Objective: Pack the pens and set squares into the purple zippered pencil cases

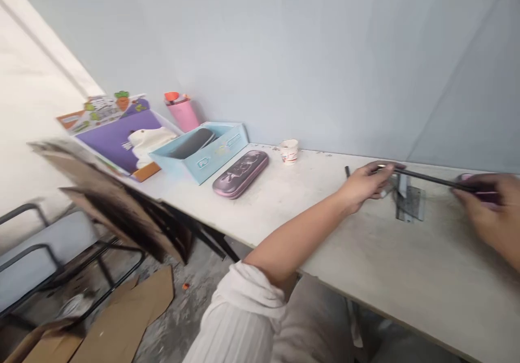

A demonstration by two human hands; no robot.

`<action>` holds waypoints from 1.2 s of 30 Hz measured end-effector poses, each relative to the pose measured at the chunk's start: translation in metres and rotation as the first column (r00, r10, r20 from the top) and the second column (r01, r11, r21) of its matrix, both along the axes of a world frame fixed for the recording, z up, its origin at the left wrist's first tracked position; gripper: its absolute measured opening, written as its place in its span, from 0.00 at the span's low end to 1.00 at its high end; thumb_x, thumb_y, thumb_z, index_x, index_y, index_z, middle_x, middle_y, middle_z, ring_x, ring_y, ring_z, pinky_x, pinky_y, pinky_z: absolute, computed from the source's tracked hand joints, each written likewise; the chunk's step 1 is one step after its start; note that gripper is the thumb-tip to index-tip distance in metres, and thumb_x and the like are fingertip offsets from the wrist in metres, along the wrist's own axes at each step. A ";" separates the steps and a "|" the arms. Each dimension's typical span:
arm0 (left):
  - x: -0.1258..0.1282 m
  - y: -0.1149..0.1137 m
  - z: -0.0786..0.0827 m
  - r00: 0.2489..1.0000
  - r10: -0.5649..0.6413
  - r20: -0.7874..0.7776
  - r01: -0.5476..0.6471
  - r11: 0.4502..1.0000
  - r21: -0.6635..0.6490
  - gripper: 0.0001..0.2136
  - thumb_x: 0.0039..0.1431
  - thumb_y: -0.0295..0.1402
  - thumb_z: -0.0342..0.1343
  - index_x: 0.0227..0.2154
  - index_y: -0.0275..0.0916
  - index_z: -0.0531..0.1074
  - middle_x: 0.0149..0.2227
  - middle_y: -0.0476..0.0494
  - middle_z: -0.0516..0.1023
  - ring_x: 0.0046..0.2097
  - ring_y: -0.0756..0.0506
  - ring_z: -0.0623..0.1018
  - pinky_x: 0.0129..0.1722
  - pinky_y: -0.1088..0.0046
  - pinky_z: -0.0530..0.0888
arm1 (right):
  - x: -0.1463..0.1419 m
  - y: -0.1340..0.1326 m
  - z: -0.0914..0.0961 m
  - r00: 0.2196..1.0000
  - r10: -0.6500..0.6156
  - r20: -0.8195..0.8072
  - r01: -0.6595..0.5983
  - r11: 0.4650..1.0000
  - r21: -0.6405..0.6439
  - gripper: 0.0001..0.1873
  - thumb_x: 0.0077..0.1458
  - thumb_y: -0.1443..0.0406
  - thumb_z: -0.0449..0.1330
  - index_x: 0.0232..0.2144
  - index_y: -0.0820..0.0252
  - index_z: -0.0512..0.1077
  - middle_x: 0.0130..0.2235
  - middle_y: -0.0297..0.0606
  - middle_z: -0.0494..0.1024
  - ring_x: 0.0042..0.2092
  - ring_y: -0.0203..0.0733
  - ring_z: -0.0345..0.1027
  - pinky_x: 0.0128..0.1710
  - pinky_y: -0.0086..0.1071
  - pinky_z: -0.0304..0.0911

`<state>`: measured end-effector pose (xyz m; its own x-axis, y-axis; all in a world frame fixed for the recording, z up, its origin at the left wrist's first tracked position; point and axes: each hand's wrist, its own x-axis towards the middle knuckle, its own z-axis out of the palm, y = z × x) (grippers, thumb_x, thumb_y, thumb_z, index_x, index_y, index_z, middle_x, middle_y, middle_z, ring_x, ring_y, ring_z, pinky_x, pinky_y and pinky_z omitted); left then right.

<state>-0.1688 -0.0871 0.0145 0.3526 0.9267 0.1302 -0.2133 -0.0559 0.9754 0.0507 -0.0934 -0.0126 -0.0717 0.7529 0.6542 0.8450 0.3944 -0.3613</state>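
Note:
A thin black pencil-like stick spans between my two hands above the table. My left hand pinches its left end between thumb and fingers, near a pale spot. My right hand, slightly blurred at the right edge, is closed around the other end. Below the stick, between the hands, are clear, greyish ruler-like plastic pieces; their exact shape is blurred. Partly hidden behind my right hand is a pink and dark case. A short dark stick end shows just beyond my left wrist.
Along the white table stand a paper cup, a dark zip case, a light blue box with a dark case inside, a pink holder and a purple display box. Cardboard and a chair are at the left.

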 end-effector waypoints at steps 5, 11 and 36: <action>-0.015 0.020 -0.010 0.997 -0.068 -0.035 0.067 0.997 -0.042 0.17 0.54 0.43 0.53 0.42 0.38 0.69 0.21 0.57 0.44 0.20 0.56 0.46 0.19 0.80 0.46 | -0.012 0.013 -0.010 0.992 0.096 -0.079 -0.099 0.995 -0.034 0.11 0.53 0.56 0.55 0.33 0.56 0.68 0.35 0.41 0.75 0.35 0.42 0.69 0.34 0.35 0.62; -0.022 0.020 -0.017 0.991 -0.064 -0.115 0.062 0.998 -0.020 0.16 0.54 0.39 0.54 0.44 0.39 0.69 0.24 0.54 0.53 0.23 0.56 0.53 0.22 0.80 0.54 | -0.015 0.003 -0.018 0.987 0.160 0.015 -0.154 0.968 -0.197 0.13 0.59 0.59 0.47 0.35 0.56 0.69 0.31 0.35 0.76 0.33 0.40 0.69 0.31 0.32 0.60; -0.041 0.021 -0.025 0.675 0.251 -0.694 0.113 0.894 0.433 0.16 0.59 0.27 0.40 0.51 0.38 0.58 0.39 0.43 0.75 0.42 0.48 0.71 0.46 0.67 0.66 | -0.004 0.001 -0.018 0.991 0.048 0.129 -0.040 0.997 -0.064 0.13 0.59 0.62 0.47 0.36 0.58 0.70 0.35 0.39 0.76 0.37 0.43 0.68 0.36 0.35 0.60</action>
